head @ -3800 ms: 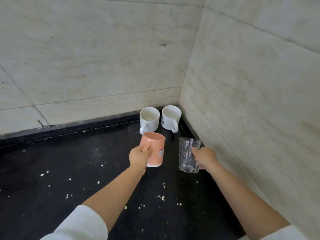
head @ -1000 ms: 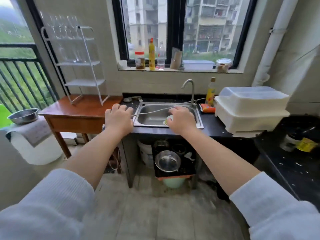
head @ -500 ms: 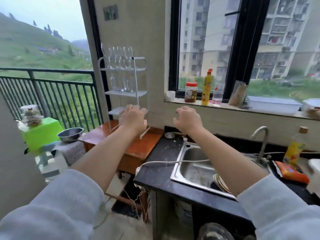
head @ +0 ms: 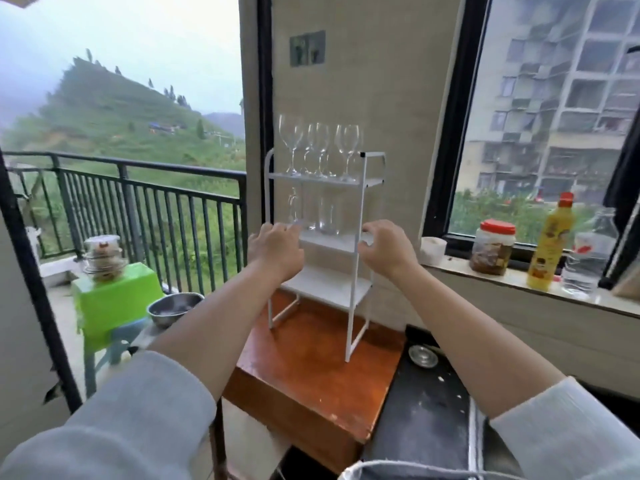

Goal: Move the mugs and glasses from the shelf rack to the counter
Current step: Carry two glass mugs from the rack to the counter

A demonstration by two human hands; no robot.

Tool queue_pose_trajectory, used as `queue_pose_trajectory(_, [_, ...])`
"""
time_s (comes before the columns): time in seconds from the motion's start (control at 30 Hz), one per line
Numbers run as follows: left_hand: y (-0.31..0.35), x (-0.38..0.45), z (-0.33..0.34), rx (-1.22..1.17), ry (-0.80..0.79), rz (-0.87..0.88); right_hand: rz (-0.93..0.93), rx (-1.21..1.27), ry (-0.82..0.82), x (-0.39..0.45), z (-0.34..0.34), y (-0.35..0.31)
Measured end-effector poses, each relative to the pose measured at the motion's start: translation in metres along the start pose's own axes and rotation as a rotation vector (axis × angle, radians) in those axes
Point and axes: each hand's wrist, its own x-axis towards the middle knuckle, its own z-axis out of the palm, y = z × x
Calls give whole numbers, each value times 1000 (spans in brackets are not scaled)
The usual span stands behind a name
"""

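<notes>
A white three-tier shelf rack (head: 356, 271) stands on a brown wooden table (head: 311, 368). Several clear wine glasses (head: 320, 147) line its top tier. Clear tumblers (head: 329, 213) stand on the middle tier; the bottom tier holds nothing. My left hand (head: 275, 249) is raised at the left end of the middle tier, fingers slightly curled, holding nothing. My right hand (head: 384, 249) hovers at the rack's right front post by the middle tier, fingers apart and empty. A strip of black counter (head: 426, 417) lies to the right of the table.
The window sill (head: 519, 282) carries a red-lidded jar (head: 493, 245), a yellow bottle (head: 549, 240) and a water bottle (head: 588, 254). A green stool with stacked pots (head: 110, 296) and a steel bowl (head: 175, 306) sit left, before a balcony railing (head: 138, 202). A white cord (head: 415, 467) crosses the counter.
The view has swung from the counter corner, where I held a pink mug and a glass mug, past the sink to the rack. Both hands are now empty and close to the middle tier.
</notes>
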Motion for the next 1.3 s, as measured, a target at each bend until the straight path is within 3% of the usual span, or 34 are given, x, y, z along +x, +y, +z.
queue_pose_trajectory(0.17, [-58,74,20,-60,-42,45,65,14,10,70,45,-26])
queue_pose_trajectory(0.37, [-106,154,76,-322,-135,-20,176,14,9,147,108,-33])
queue_pose_trajectory(0.6, [-113,213,126,-550,-216,-8,407,80,49,204,159,-13])
queue_pose_trajectory(0.83, [-93,278,155,-742,-214,-135,581,431,129,257,183,9])
queue_pose_trajectory(1.13, [-81,328,172,-1194,-234,-255,640,872,277,287,199,27])
queue_pose_trajectory(1.3, [-73,317,169,-1381,-176,-240,640,868,352,272,197,17])
